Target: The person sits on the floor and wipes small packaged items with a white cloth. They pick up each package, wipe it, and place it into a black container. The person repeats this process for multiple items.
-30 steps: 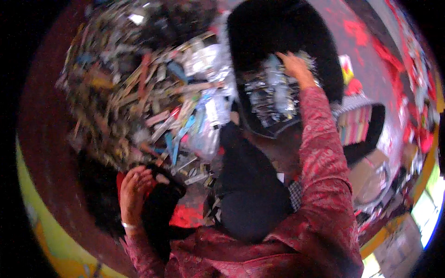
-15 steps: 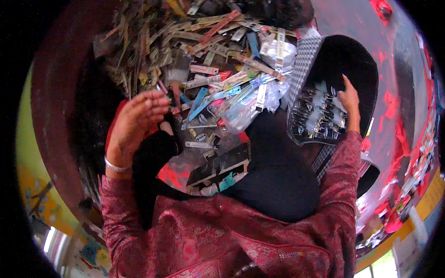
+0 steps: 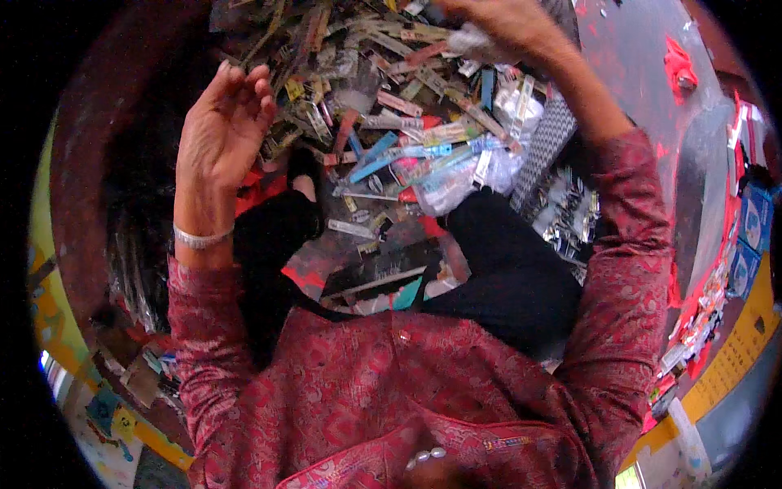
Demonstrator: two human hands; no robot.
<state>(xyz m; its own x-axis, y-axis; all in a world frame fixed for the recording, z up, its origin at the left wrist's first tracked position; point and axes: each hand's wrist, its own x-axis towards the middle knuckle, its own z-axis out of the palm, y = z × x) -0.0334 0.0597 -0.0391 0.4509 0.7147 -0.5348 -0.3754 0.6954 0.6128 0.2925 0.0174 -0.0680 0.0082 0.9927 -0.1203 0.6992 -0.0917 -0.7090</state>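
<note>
Up by the top edge, the right hand [image 3: 509,24]'s fingers seemed kinda curled round a whitish wad [image 3: 470,41], probably best pinched lightly, while the left hand [image 3: 221,134] hung half-open, empty, upper left.

Left fingers [image 3: 262,84] curl loosely; right arm [image 3: 626,187] stretches forward.

Left hand [image 3: 224,126], one; right hand [image 3: 509,24], one. Bracelet [image 3: 202,239], one. White beads [image 3: 423,456] at the lower edge, three. Checked case [image 3: 544,134], one. Clear plastic bag [image 3: 452,193], one. Flat strips [image 3: 399,103], dozens, overlapping, exact count impossible. Small shiny pieces [image 3: 566,213] in the case, too small to tally.
</note>
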